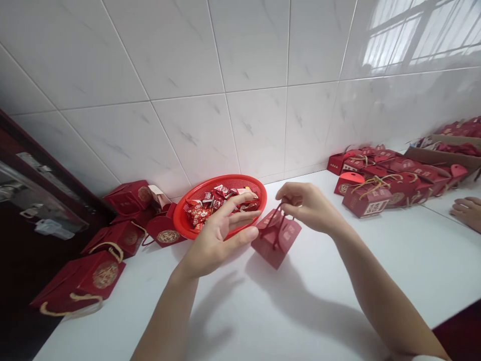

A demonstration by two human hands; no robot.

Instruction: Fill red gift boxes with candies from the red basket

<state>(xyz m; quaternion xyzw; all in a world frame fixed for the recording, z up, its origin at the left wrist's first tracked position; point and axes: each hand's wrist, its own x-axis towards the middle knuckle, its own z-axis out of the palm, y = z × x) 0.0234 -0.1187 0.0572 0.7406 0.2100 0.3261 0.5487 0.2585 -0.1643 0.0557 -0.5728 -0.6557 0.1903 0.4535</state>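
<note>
While right hand (pixel 300 205) pinches the cord handle (pixel 277 220), red box (pixel 277 239) hangs tilted over white table (pixel 225 311).
Left hand (pixel 221 233) open, fingers spread, beside box; red basket (pixel 179 220) of wrapped sweets (pixel 216 200) behind, against tiled wall (pixel 188 135).

And here on the table (pixel 150 311), the colander (pixel 179 220) sits at the far side, close to the tiled wall (pixel 188 50), with wrapped candies (pixel 216 200) inside and a cluster of gift boxes (pixel 130 236) to its left, reaching toward the near left. Just right and nearer, there's a single carry box (pixel 276 240); over to the far right, more favour boxes (pixel 404 188) crowd along the wall, with an open carton (pixel 432 156) beyond them.
</note>
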